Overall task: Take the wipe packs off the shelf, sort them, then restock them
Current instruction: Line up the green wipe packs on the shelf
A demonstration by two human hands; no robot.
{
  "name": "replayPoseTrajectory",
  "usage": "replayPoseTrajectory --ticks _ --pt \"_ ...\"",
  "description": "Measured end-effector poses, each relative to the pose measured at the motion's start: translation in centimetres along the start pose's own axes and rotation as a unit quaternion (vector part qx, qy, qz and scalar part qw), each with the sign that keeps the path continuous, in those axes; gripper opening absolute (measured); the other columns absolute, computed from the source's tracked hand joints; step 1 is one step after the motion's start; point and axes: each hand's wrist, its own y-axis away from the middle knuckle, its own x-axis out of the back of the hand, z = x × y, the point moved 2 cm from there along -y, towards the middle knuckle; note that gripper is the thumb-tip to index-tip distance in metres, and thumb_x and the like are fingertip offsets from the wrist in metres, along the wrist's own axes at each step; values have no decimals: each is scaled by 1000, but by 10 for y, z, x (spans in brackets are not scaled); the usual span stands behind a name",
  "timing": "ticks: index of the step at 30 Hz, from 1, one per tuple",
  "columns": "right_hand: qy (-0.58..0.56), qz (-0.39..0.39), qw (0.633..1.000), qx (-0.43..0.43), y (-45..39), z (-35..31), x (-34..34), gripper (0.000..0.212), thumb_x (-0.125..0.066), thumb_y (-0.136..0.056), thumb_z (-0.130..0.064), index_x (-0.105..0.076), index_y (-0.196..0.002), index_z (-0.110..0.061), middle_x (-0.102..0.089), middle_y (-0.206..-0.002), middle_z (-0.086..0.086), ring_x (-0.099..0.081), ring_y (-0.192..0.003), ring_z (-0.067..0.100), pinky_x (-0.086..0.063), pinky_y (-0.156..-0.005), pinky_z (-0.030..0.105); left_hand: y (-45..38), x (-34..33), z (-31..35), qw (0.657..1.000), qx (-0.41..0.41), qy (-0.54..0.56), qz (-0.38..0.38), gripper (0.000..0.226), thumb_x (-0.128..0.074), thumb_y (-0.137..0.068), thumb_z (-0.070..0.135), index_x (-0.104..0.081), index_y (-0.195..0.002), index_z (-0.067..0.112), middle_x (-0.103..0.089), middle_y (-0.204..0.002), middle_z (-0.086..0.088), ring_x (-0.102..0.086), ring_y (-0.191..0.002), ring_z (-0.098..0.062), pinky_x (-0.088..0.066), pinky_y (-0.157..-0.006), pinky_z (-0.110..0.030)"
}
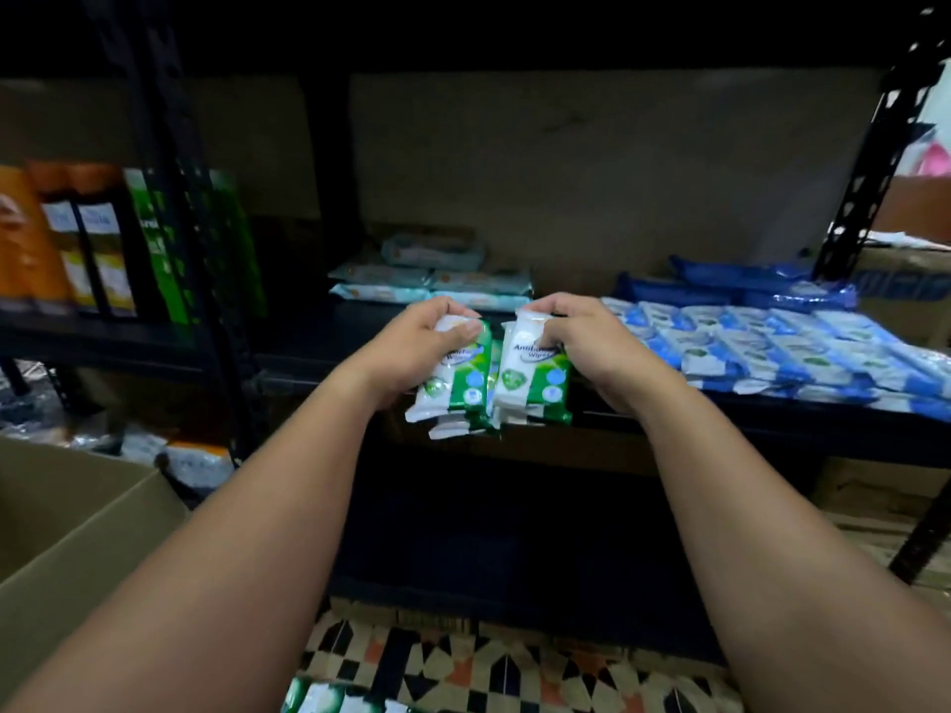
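Note:
My left hand (pixel 419 347) grips a small stack of green-and-white wipe packs (pixel 458 388), thumb on the top pack. Beside it, my right hand (pixel 586 342) grips a second stack of green-and-white wipe packs (pixel 535 378) from the right side. Both stacks hang just at the front edge of the black shelf (pixel 309 347), close together. Many blue-and-white wipe packs (pixel 761 352) lie in rows on the shelf to the right. Pale blue packs (pixel 427 280) sit stacked at the back of the shelf.
Orange, brown and green cartons (pixel 103 244) stand on the neighbouring shelf at left, behind a black upright post (pixel 206 280). An open cardboard box (pixel 77 522) sits at lower left. More green packs (pixel 329 699) lie on the patterned floor (pixel 489 671) below.

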Motion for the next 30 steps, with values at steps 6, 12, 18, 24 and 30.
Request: replayPoseTrajectory --ticks 6,12,18,24,30 --pt "-17 19 999 -24 -42 -16 24 73 -45 -48 -7 -49 -115 20 -49 -107 49 -42 -79 21 -29 -67 40 -55 5 25 997 14 -81 4 19 -59 -101 34 -67 -107 17 -70 -104 -1 -58 -92 -16 -42 -75 -27" --pt "30 11 994 -108 -71 8 29 51 -49 -54 -8 -77 -96 -5 -73 -103 24 -70 -90 37 -53 -74 40 -96 -17 2 996 78 -40 -7 36 -53 -105 27 -59 -134 7 -57 -141 -7 -52 -129 -20 -36 -102 -29" --pt "105 13 984 -140 -128 73 26 52 -47 -58 -19 -74 -102 -14 -63 -123 24 -58 -113 40 -49 -103 48 -124 -35 -41 993 112 -42 8 38 -59 -102 30 -62 -131 6 -60 -136 -5 -56 -123 -24 -41 -106 -35" --pt "204 17 975 -90 -105 44 15 48 -42 -96 -7 -57 -140 -14 -32 -155 19 -51 -128 37 -41 -111 43 -131 -37 -47 994 94 -46 21 23 -69 -94 26 -72 -114 14 -69 -125 -5 -62 -117 -20 -46 -108 -38" --pt "261 51 964 -24 -82 36 18 37 -56 -97 -31 -58 -133 -23 -34 -147 12 -59 -111 33 -47 -103 39 -113 -33 -36 991 59 -14 122 25 -67 -95 32 -67 -119 24 -62 -113 2 -66 -92 -15 -57 -88 -37"
